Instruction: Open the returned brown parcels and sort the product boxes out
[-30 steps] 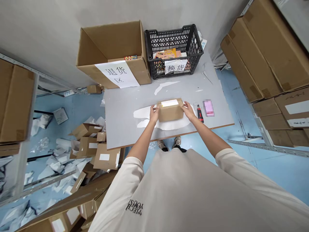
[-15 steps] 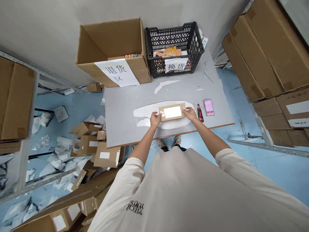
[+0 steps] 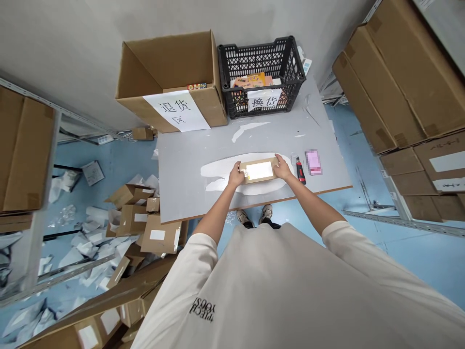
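Note:
A small flat cardboard box (image 3: 259, 180) with a large white label on its upper face is held between my two hands, over a pale worn patch of the grey table (image 3: 181, 189). My left hand (image 3: 236, 175) grips its left end, where shiny tape shows. At the right end, my right hand (image 3: 282, 168) is closed on the box, fingers curled over its far corner. A red and black box cutter (image 3: 300, 171) lies just right of that hand. Beside the cutter is a pink item (image 3: 313, 162), blurred out by pixels.
An open carton (image 3: 160, 65) with a paper sign and a black plastic crate (image 3: 263, 77) of colourful packs stand at the table's back. Opened boxes (image 3: 160, 232) and white wrappers (image 3: 87, 245) litter the floor at left. Large cartons (image 3: 385, 87) are stacked at right.
Both hands have shifted their grip on the cardboard box, the right fingers now reaching over its far corner. The box has moved slightly left; the rest stays put.

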The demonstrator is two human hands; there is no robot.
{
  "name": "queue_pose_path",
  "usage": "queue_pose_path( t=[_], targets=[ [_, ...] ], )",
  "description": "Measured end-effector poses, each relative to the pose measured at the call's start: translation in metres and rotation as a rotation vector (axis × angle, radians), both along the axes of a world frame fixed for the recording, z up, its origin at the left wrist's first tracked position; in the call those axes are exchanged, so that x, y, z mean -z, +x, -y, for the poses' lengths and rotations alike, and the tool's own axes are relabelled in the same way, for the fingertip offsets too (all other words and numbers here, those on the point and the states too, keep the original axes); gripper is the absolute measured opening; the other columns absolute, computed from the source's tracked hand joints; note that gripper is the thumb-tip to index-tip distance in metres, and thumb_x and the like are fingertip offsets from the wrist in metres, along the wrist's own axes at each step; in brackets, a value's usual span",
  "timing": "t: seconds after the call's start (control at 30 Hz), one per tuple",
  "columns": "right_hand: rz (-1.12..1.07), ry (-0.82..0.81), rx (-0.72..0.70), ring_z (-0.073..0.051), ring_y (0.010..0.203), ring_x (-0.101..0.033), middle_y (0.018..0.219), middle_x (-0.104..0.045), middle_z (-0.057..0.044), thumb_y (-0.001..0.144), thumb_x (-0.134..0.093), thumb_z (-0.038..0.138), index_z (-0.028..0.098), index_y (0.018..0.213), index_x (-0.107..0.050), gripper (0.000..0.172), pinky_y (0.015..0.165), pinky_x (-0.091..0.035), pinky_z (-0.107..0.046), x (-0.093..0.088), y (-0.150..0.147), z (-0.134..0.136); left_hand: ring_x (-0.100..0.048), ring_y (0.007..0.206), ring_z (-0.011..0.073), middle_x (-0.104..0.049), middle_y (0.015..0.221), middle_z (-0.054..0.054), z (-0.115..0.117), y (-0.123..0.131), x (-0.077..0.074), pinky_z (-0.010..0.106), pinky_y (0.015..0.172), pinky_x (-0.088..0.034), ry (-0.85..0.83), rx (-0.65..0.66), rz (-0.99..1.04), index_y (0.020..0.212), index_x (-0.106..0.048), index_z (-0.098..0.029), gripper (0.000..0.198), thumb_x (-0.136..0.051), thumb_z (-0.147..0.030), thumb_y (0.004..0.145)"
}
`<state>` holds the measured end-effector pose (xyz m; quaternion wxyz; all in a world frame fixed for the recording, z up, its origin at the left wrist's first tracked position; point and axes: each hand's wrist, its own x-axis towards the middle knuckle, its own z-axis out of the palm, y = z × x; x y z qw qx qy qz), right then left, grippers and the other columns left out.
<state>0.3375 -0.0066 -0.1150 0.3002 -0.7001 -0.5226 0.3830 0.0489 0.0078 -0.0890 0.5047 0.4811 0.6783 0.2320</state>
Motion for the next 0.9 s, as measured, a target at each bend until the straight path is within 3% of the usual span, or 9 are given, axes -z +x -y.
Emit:
queue_pose_path(
  t=[0.13, 0.23, 0.33, 0.47, 0.57, 0.67, 0.77, 0.9],
  targets=[
    [-0.142, -0.056, 0.129, -0.030, 0.117, -0.072, 0.142, -0.072, -0.011, 0.082, -0.067, 0.039, 0.028, 0.143, -0.064, 0.062, 0.111, -0.059, -0.051, -0.011, -0.002, 0.001, -0.074, 0.116, 0.0242, -0.075, 0.140, 0.008, 0.005, 0.001, -0.016, 0.038, 0.104, -0.058, 0.059, -0.058, 0.049, 0.133, -0.069, -0.028, 0.037, -0.067, -0.024, 0.096],
    [-0.166, -0.049, 0.174, -0.028, 0.115, -0.070, 0.140, -0.070, -0.012, 0.083, -0.063, 0.044, 0.026, 0.132, -0.063, 0.052, 0.108, -0.059, -0.048, -0.016, -0.002, 0.004, -0.072, 0.116, 0.0219, -0.074, 0.135, 0.007, 0.008, 0.002, -0.020, 0.036, 0.105, -0.057, 0.118, -0.080, 0.052, 0.115, -0.067, -0.026, 0.017, -0.066, -0.030, 0.099],
    [-0.130, -0.079, 0.194, -0.028, 0.121, -0.067, 0.140, -0.067, -0.014, 0.081, -0.065, 0.045, 0.024, 0.130, -0.061, 0.053, 0.112, -0.057, -0.046, -0.015, -0.001, 0.012, -0.071, 0.107, 0.0220, -0.072, 0.121, 0.008, 0.014, 0.002, -0.012, 0.039, 0.106, -0.056, 0.103, -0.069, 0.000, 0.099, -0.063, -0.024, 0.009, -0.069, -0.030, 0.096],
    [-0.078, -0.217, 0.219, -0.030, 0.117, -0.069, 0.127, -0.071, -0.012, 0.078, -0.068, 0.041, 0.022, 0.136, -0.060, 0.062, 0.111, -0.057, -0.047, -0.006, 0.001, 0.031, -0.068, 0.098, 0.0212, -0.067, 0.101, 0.003, 0.033, 0.001, 0.010, 0.041, 0.103, -0.056, 0.060, -0.052, -0.070, 0.089, -0.054, -0.026, 0.016, -0.070, -0.022, 0.089],
    [-0.077, -0.285, 0.205, -0.029, 0.111, -0.071, 0.117, -0.074, -0.010, 0.078, -0.071, 0.038, 0.022, 0.135, -0.062, 0.060, 0.112, -0.056, -0.047, 0.000, 0.005, 0.041, -0.067, 0.099, 0.0210, -0.066, 0.103, 0.003, 0.044, -0.001, 0.022, 0.040, 0.103, -0.056, 0.055, -0.062, -0.094, 0.094, -0.053, -0.027, 0.019, -0.070, -0.019, 0.088],
    [-0.102, -0.334, 0.188, -0.029, 0.111, -0.072, 0.117, -0.077, -0.011, 0.081, -0.072, 0.038, 0.022, 0.131, -0.066, 0.053, 0.113, -0.056, -0.049, 0.000, 0.009, 0.040, -0.068, 0.103, 0.0221, -0.069, 0.117, 0.007, 0.042, -0.003, 0.026, 0.043, 0.106, -0.055, 0.014, -0.074, -0.113, 0.108, -0.057, -0.025, 0.022, -0.069, -0.022, 0.090],
    [-0.144, -0.315, 0.206, -0.031, 0.124, -0.072, 0.138, -0.076, -0.016, 0.084, -0.071, 0.040, 0.021, 0.135, -0.068, 0.055, 0.119, -0.054, -0.050, -0.007, 0.007, 0.030, -0.069, 0.118, 0.0255, -0.068, 0.139, 0.015, 0.027, -0.001, 0.025, 0.045, 0.112, -0.053, -0.020, -0.108, -0.109, 0.129, -0.059, -0.023, 0.037, -0.070, -0.025, 0.093],
    [-0.253, -0.255, 0.223, -0.033, 0.145, -0.064, 0.165, -0.061, -0.019, 0.086, -0.072, 0.039, 0.020, 0.155, -0.060, 0.073, 0.127, -0.048, -0.050, -0.019, -0.002, 0.014, -0.069, 0.134, 0.0278, -0.065, 0.154, 0.019, 0.005, 0.006, 0.021, 0.042, 0.115, -0.053, -0.061, -0.153, -0.002, 0.155, -0.052, -0.024, 0.064, -0.071, -0.027, 0.094]
  ],
)
